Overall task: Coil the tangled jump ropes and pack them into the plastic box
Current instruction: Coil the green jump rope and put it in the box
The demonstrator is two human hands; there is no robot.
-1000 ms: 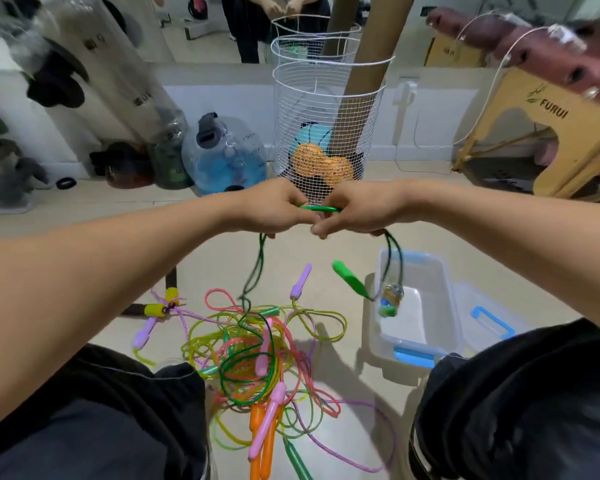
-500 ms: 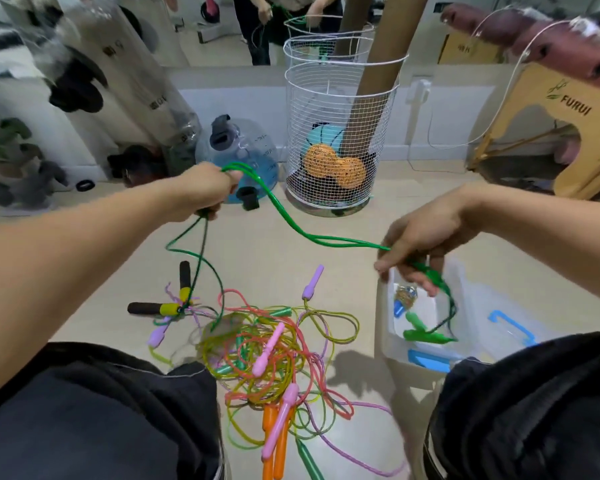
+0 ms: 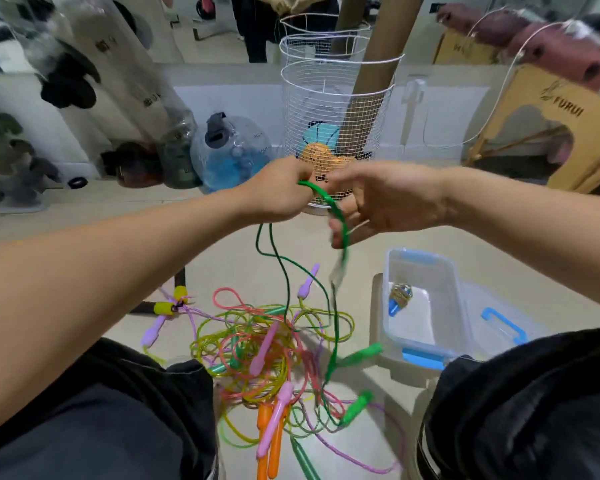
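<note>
**Green rope held up between both hands**

Your left hand (image 3: 278,194) is clenched around the green jump rope (image 3: 328,202), and your right hand (image 3: 378,206) has its fingers curled around the same rope just beside it, both raised above the floor (image 3: 84,216). The cord arcs between your hands; its strands hang down to the tangled pile of ropes (image 3: 267,355) on the floor between your knees. The plastic box (image 3: 426,271) sits open on the floor, right of the pile, with a small coiled rope (image 3: 399,295) inside.
</note>
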